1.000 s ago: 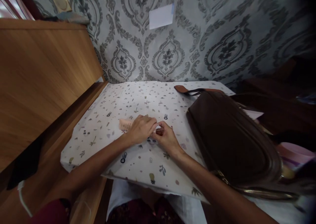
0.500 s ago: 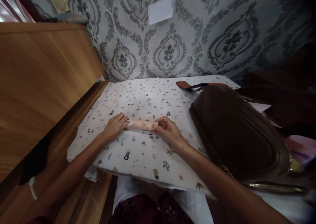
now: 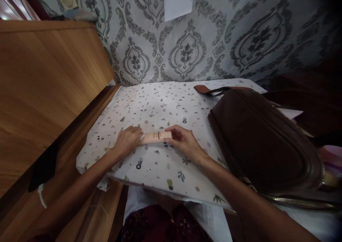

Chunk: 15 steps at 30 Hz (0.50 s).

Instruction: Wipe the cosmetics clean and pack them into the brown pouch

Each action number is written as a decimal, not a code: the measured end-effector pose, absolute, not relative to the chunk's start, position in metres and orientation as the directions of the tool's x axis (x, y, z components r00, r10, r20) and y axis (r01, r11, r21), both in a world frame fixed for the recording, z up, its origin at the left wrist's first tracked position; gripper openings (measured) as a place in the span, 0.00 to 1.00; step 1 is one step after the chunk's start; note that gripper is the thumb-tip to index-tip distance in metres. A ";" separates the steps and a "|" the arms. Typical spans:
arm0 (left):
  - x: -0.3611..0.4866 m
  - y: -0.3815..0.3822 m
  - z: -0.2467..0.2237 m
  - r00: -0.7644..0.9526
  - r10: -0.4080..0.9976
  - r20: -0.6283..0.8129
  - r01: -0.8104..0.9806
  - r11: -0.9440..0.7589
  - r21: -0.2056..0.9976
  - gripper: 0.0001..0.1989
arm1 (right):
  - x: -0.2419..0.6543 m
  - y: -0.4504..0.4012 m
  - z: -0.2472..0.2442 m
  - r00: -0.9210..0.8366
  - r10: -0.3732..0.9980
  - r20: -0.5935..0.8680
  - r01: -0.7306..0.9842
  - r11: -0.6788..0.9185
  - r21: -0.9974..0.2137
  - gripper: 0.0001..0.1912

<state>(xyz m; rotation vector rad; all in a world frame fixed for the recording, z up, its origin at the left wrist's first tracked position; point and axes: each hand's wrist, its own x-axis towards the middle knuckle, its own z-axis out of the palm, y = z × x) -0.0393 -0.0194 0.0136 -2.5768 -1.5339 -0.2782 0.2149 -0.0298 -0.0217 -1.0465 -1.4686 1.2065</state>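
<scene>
A peach-coloured cosmetic tube (image 3: 153,137) with dark print lies level, low over the patterned white cloth (image 3: 149,99). My right hand (image 3: 186,142) pinches its right end between thumb and fingers. At the other end, my left hand (image 3: 129,139) is closed over the tube, its fingers curled down and hiding that end. A small white piece (image 3: 142,137), possibly tissue, peeks out beside the left fingertips. Whether the tube rests on the cloth cannot be made out.
To the right sits a large dark brown bag (image 3: 256,138) with a zip and strap. A wooden cabinet (image 3: 53,64) stands at left, with a black phone-like object (image 3: 44,169) and white cable below. Behind rises a patterned wall (image 3: 184,53) bearing a white paper (image 3: 178,5).
The tube has turned about its length, so sparser print faces up. Less of the white piece shows at my left fingers. The view has shifted slightly.
</scene>
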 end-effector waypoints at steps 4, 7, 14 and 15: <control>-0.003 -0.026 0.013 0.505 0.797 0.332 0.839 -0.543 0.028 0.14 | 0.213 -0.032 -0.021 -0.190 0.970 0.155 0.058 0.168 -0.984 0.18; 0.027 -0.027 0.010 0.556 0.738 0.382 0.773 -0.628 0.090 0.14 | 0.211 -0.033 -0.023 -0.196 0.962 0.191 0.058 0.206 -0.977 0.16; 0.020 -0.021 -0.002 0.591 0.754 0.288 0.749 -0.645 0.151 0.18 | 0.210 -0.033 -0.027 -0.190 0.969 0.159 0.054 0.172 -0.984 0.16; 0.009 -0.019 -0.004 0.570 0.770 0.286 0.761 -0.626 0.169 0.18 | 0.210 -0.033 -0.027 -0.186 0.971 0.149 0.054 0.162 -0.985 0.16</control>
